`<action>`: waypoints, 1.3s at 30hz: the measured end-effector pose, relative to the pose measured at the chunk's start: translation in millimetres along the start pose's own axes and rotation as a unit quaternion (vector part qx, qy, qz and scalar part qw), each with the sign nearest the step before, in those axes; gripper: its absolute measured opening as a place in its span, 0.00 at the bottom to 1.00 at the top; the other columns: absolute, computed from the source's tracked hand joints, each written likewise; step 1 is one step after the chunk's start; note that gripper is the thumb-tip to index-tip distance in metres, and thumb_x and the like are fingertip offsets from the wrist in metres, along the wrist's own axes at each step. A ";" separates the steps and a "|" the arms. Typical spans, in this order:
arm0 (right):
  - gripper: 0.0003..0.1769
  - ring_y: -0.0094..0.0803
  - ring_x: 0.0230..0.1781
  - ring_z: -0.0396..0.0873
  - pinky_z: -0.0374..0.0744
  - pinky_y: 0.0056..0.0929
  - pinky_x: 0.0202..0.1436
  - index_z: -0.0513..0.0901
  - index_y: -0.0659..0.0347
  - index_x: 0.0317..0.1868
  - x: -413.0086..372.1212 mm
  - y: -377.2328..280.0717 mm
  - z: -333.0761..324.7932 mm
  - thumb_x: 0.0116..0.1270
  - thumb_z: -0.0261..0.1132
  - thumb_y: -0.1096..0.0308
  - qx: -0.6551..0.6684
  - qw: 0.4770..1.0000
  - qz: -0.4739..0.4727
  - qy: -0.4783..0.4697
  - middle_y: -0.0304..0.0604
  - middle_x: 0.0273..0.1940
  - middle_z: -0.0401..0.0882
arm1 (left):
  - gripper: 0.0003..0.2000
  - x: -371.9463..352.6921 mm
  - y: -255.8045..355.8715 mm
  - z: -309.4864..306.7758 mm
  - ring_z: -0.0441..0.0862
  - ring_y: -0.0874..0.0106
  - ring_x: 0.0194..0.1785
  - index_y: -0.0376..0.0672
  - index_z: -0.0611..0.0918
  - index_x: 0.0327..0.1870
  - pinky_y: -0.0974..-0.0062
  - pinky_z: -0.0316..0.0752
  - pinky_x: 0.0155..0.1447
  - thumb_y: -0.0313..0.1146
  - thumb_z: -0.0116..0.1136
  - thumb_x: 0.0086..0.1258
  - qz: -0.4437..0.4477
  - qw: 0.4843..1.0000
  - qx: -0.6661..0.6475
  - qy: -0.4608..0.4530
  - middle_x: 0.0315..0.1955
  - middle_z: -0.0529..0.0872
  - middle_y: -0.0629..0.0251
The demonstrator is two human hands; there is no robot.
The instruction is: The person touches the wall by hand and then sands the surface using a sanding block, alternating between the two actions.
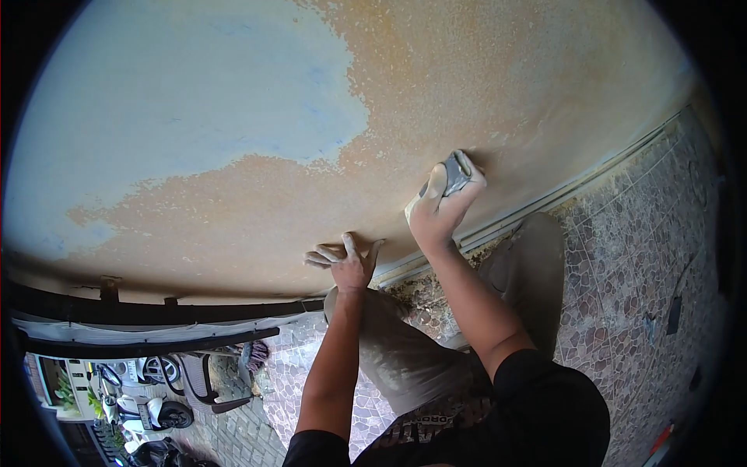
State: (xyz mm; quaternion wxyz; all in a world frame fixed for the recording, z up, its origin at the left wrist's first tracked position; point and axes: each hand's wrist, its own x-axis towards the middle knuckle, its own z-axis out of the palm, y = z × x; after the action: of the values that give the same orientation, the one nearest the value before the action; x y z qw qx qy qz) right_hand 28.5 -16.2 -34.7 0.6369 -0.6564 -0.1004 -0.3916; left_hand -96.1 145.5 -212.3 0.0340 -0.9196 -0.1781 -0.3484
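Observation:
My right hand [440, 218] is closed around a grey sanding block [457, 173] and holds it against the wall, low down near the floor edge. The block's underside is hidden by the wall and my fingers. To the left, my left hand [352, 268] rests on the wall with its fingers spread and nothing in it. Both hands look dusty. The wall [436, 86] is worn to a patchy tan-orange around them, while a pale blue-white layer [218, 86] covers its upper left part.
Below the wall runs a floor of patterned stone tile [607, 311], with a dark elongated object [675, 315] on it. A dark beam [156, 314] crosses the left side. Beyond it are a chair [198, 381] and parked motorbikes [152, 412]. My bent legs [412, 350] are close to the wall.

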 end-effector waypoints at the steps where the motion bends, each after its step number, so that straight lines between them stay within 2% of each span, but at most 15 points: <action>1: 0.17 0.44 0.44 0.76 0.77 0.40 0.53 0.66 0.74 0.60 19.9 -6.6 0.1 0.78 0.59 0.74 0.014 0.999 0.027 0.030 0.58 0.51 0.72 | 0.46 -0.4 1.5 -1.3 0.28 0.03 0.69 0.47 0.79 0.66 0.04 0.32 0.58 0.74 0.68 0.54 -0.004 1.000 0.000 -0.003 0.64 0.44 -0.02; 5: 0.18 0.45 0.43 0.76 0.76 0.42 0.50 0.67 0.72 0.61 -12.1 17.1 3.4 0.77 0.60 0.73 -0.022 0.998 -0.049 0.034 0.56 0.49 0.74 | 0.45 -1.1 0.5 10.4 0.29 0.03 0.69 0.48 0.77 0.66 0.04 0.33 0.58 0.73 0.69 0.54 -0.029 0.999 -0.016 -0.032 0.64 0.44 -0.02; 7: 0.18 0.48 0.44 0.77 0.74 0.46 0.49 0.68 0.70 0.60 -64.2 66.2 -14.4 0.75 0.62 0.74 -0.094 0.972 -0.195 -0.092 0.55 0.47 0.76 | 0.45 0.7 -2.8 7.1 0.30 0.03 0.68 0.50 0.77 0.66 0.04 0.34 0.58 0.74 0.69 0.53 0.002 1.000 0.006 -0.009 0.66 0.42 0.01; 8: 0.18 0.48 0.44 0.77 0.74 0.46 0.49 0.68 0.70 0.60 -63.8 64.5 -22.9 0.75 0.62 0.74 -0.093 0.971 -0.198 -0.091 0.55 0.47 0.76 | 0.45 2.0 0.3 5.2 0.30 0.03 0.68 0.50 0.77 0.66 0.04 0.34 0.58 0.74 0.69 0.53 0.001 1.000 0.006 -0.005 0.66 0.42 0.01; 10: 0.19 0.47 0.44 0.74 0.73 0.46 0.49 0.67 0.73 0.59 -65.6 63.6 -28.7 0.74 0.62 0.76 -0.108 0.967 -0.171 -0.158 0.57 0.51 0.72 | 0.45 6.3 0.7 2.4 0.30 0.03 0.68 0.51 0.78 0.67 0.04 0.34 0.58 0.74 0.68 0.54 0.012 0.999 -0.003 0.034 0.68 0.40 0.03; 13: 0.17 0.40 0.46 0.74 0.75 0.38 0.51 0.67 0.73 0.61 5.7 11.7 -2.7 0.79 0.59 0.73 -0.018 0.998 -0.050 0.022 0.55 0.52 0.70 | 0.45 1.7 -0.8 0.9 0.31 0.02 0.68 0.52 0.79 0.67 0.05 0.34 0.59 0.75 0.67 0.54 -0.026 0.999 0.007 -0.037 0.67 0.41 0.01; 14: 0.17 0.40 0.46 0.74 0.75 0.38 0.51 0.67 0.73 0.61 11.3 2.7 -5.3 0.79 0.59 0.73 -0.020 0.999 -0.045 0.013 0.55 0.52 0.70 | 0.45 -5.0 0.7 -4.1 0.31 0.02 0.68 0.52 0.79 0.67 0.05 0.34 0.59 0.75 0.67 0.54 -0.032 0.998 0.009 -0.045 0.67 0.41 0.01; 17: 0.16 0.46 0.44 0.77 0.77 0.42 0.49 0.67 0.73 0.58 10.4 6.7 -2.4 0.77 0.60 0.75 -0.043 0.996 -0.072 0.034 0.57 0.48 0.73 | 0.44 3.2 -0.6 0.2 0.31 0.03 0.68 0.51 0.81 0.64 0.05 0.34 0.59 0.75 0.68 0.54 -0.011 0.999 0.023 -0.030 0.67 0.42 0.01; 21: 0.18 0.49 0.44 0.75 0.73 0.47 0.48 0.67 0.73 0.59 -80.5 73.6 -18.2 0.75 0.62 0.74 -0.090 0.974 -0.179 -0.109 0.58 0.46 0.74 | 0.44 4.7 -0.2 2.0 0.29 0.04 0.69 0.49 0.80 0.65 0.04 0.34 0.58 0.74 0.69 0.53 0.008 1.000 0.025 0.004 0.69 0.38 0.05; 24: 0.18 0.50 0.43 0.75 0.73 0.48 0.48 0.67 0.72 0.59 -69.5 58.3 -18.7 0.74 0.62 0.75 -0.062 0.989 -0.101 -0.094 0.60 0.48 0.74 | 0.46 0.2 -6.4 8.4 0.28 0.04 0.69 0.50 0.77 0.67 0.04 0.33 0.59 0.74 0.69 0.53 0.010 1.000 0.012 -0.014 0.69 0.38 0.06; 27: 0.17 0.49 0.43 0.77 0.77 0.43 0.50 0.67 0.73 0.59 7.6 11.4 -2.4 0.76 0.61 0.75 -0.017 0.999 -0.023 0.045 0.58 0.49 0.72 | 0.48 4.5 0.1 -2.3 0.28 0.04 0.69 0.49 0.74 0.69 0.04 0.33 0.59 0.73 0.70 0.52 0.003 1.000 0.019 -0.005 0.69 0.38 0.07; 31: 0.17 0.49 0.43 0.77 0.76 0.44 0.50 0.68 0.72 0.58 -13.0 21.6 3.3 0.75 0.62 0.76 -0.019 0.997 -0.049 0.050 0.58 0.49 0.73 | 0.48 6.2 4.8 2.9 0.28 0.04 0.69 0.47 0.74 0.68 0.04 0.33 0.58 0.73 0.71 0.52 -0.004 1.000 0.026 -0.001 0.69 0.38 0.06; 33: 0.19 0.50 0.44 0.76 0.74 0.48 0.50 0.68 0.70 0.58 -71.3 59.3 -3.1 0.72 0.65 0.75 -0.069 0.989 -0.127 -0.030 0.58 0.49 0.74 | 0.49 -6.0 -5.1 15.3 0.27 0.04 0.69 0.45 0.74 0.68 0.04 0.34 0.58 0.73 0.70 0.53 0.009 1.000 0.014 -0.001 0.69 0.38 0.06; 36: 0.21 0.52 0.44 0.75 0.71 0.50 0.50 0.69 0.69 0.58 -98.3 67.2 -21.1 0.70 0.66 0.76 -0.124 0.974 -0.135 -0.136 0.58 0.48 0.75 | 0.49 -1.2 -7.0 9.5 0.27 0.03 0.68 0.46 0.74 0.68 0.04 0.34 0.57 0.73 0.70 0.52 -0.020 0.998 -0.005 -0.057 0.69 0.36 0.05; 39: 0.18 0.42 0.47 0.74 0.77 0.38 0.53 0.66 0.75 0.60 -47.1 39.9 -2.9 0.79 0.59 0.73 -0.063 0.996 -0.063 -0.016 0.57 0.54 0.69 | 0.48 3.7 0.7 -3.0 0.26 0.03 0.68 0.48 0.75 0.68 0.04 0.35 0.57 0.74 0.71 0.52 -0.005 1.000 0.013 -0.014 0.69 0.36 0.05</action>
State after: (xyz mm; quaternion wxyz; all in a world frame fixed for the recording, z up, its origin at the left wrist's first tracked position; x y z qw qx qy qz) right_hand 20.9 -8.2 -95.5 0.5668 -0.6935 -0.1267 -0.4263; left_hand -95.1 145.4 -207.5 0.0422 -0.9230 -0.1878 -0.3331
